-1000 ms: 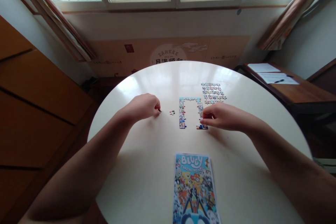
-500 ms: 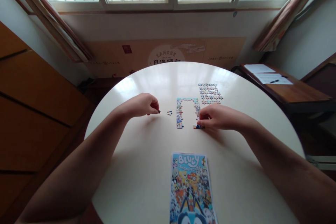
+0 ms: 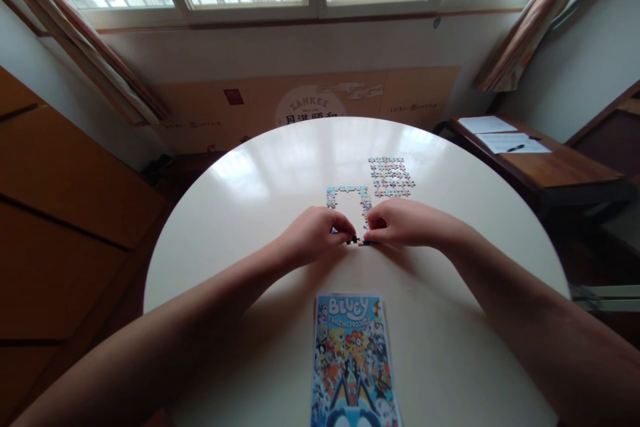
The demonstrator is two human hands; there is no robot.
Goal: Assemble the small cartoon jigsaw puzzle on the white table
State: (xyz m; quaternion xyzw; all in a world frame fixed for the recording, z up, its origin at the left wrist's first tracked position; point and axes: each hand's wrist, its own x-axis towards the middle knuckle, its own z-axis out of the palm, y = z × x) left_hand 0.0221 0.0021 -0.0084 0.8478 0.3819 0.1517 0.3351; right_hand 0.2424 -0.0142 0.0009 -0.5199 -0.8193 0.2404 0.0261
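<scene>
My left hand [image 3: 320, 232] pinches a small dark jigsaw piece [image 3: 353, 239] at the gap in the near side of a puzzle border [image 3: 347, 189]. Facing it, my right hand [image 3: 407, 221] has thumb and forefinger closed at the border's near right corner, on a corner piece [image 3: 363, 242]. The border is a partly joined rectangular frame with a bare middle. My left hand covers its near left part. Behind my right hand lie several loose jigsaw pieces [image 3: 391, 177] set out in rows.
A colourful Bluey picture sheet [image 3: 354, 360] lies at the near part of the round white table [image 3: 240, 213]. To the right stands a brown side table [image 3: 575, 163] with papers [image 3: 513, 143] and a pen [image 3: 516, 148]. A window and curtains are beyond.
My left hand has moved right with the dark piece, from beside the border to its near gap. It now hides the loose piece seen there before. My right hand stays at the corner.
</scene>
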